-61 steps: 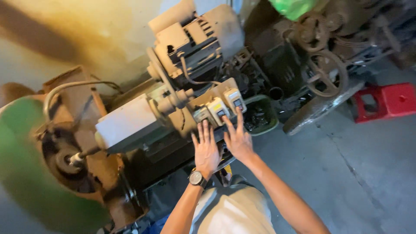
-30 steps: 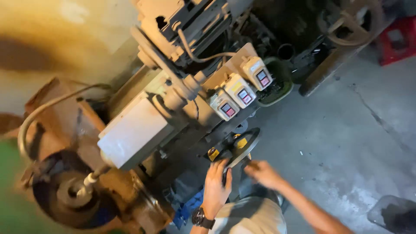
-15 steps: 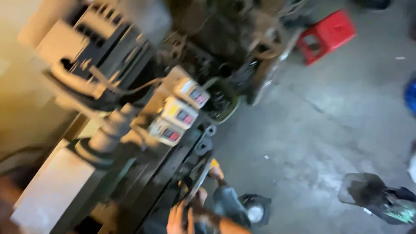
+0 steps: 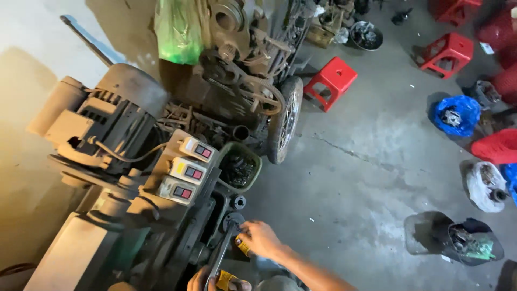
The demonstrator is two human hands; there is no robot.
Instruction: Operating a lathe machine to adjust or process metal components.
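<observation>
Head view looks down on a large grey-green metal machine [image 4: 107, 237] standing on a grey concrete floor [image 4: 366, 178]. Nearest, at the bottom edge beside the machine's lower front, the left hand [image 4: 207, 280] has its fingers closed around the end of a long dark metal wrench with yellow marks [image 4: 223, 257]. Just above it, the right hand [image 4: 261, 238] is clamped on the upper part of the same wrench, whose head sits against the front of the machine. A little further up the machine, three cream switch boxes with red and black buttons [image 4: 186, 172] sit in a row. Beside them, right of the machine, is a green bin full of dark metal parts [image 4: 239, 167]. Above the boxes a grey ribbed electric motor [image 4: 116, 116] is mounted. Well beyond the machine, a red plastic stool [image 4: 331, 78] stands on the floor.
</observation>
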